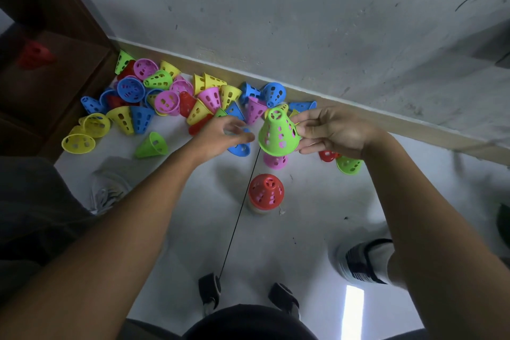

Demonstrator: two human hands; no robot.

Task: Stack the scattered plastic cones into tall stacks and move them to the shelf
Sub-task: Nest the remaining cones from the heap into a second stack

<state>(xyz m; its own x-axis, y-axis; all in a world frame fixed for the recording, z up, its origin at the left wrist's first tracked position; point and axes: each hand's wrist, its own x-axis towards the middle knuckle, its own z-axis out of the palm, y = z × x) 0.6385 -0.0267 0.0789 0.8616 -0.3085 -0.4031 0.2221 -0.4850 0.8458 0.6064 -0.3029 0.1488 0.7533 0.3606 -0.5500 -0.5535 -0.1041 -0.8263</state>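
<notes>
My right hand (pixel 334 131) pinches a green perforated cone (pixel 277 132) by its side, held upright above the floor. My left hand (pixel 223 134) hovers just left of it with loosely curled fingers, holding nothing, over a blue cone (pixel 239 149). A short stack topped by a red cone (pixel 265 191) stands on the floor below the green one. Several pink, yellow, blue, green and red cones lie in a pile (pixel 171 94) along the wall. A pink cone (pixel 275 160) sits under the held cone; a green cone (pixel 152 146) lies alone at left.
A dark wooden shelf (pixel 55 44) stands at the left with a red cone (pixel 34 54) inside. A grey wall and baseboard (pixel 358 116) run behind the pile. My shoes (pixel 364 261) rest on the pale floor; a thin black cord (pixel 240 212) hangs down the middle.
</notes>
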